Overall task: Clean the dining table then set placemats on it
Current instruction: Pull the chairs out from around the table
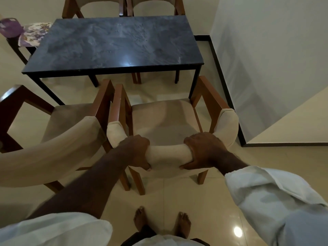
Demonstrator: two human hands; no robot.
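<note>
The dark, marble-patterned rectangular dining table [113, 43] with a thin black frame stands in the middle of the view. Its top is bare and shows a streaky, dusty sheen. Just in front of its near right corner is a wooden armchair with beige padded seat and curved backrest [165, 118], apart from the table edge. Both hands grasp the top of that backrest: the left hand [137, 150] curls over it left of centre and the right hand [204, 150] wraps it right of centre, thumbs on the near side. A second matching armchair [71, 118] stands just beside the first on the left, their wooden arms nearly touching. Two more matching chairs [99, 8] are at the table's far side. Near the far left corner, a floral purple-and-white cloth [33, 32] lies on a low dark stand, with a purple bag [10, 27] next to it. Bare feet [140, 219] stand on the glossy cream floor tiles [177, 192], and white sleeves [266, 189] cover the upper arms.
</note>
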